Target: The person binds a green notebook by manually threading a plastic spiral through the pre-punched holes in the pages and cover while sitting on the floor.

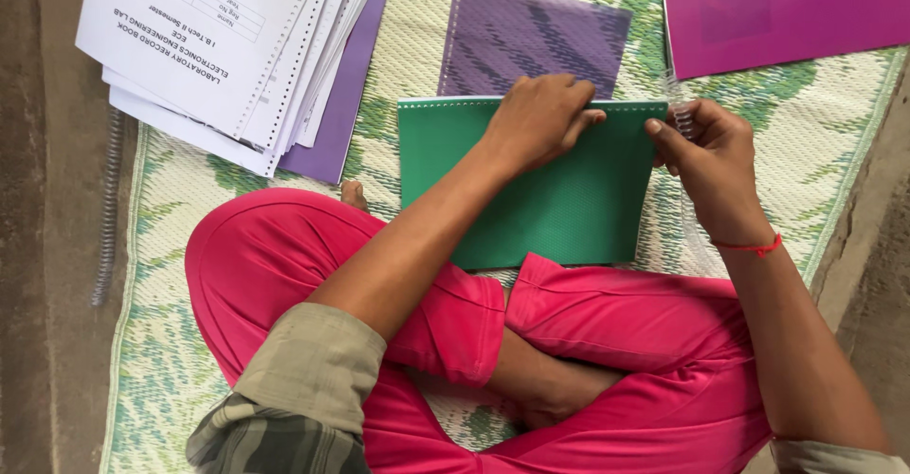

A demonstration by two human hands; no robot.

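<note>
Green booklet lies flat on the woven mat, just ahead of your crossed legs. Your left hand presses its punched top edge, fingers curled down onto it. Your right hand pinches a clear plastic spiral coil at the top right corner. Cover looks thin, light, bendy and a bit slick; pin it along the hole edge. Coil seems springy, so grip near its end. Punched white sheets and purple covers sit further off.

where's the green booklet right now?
Head view, centre: the green booklet lies on the woven mat just beyond the crossed legs. The left hand presses its punched top edge, the right hand at its right corner, purple sheet just behind.
</note>
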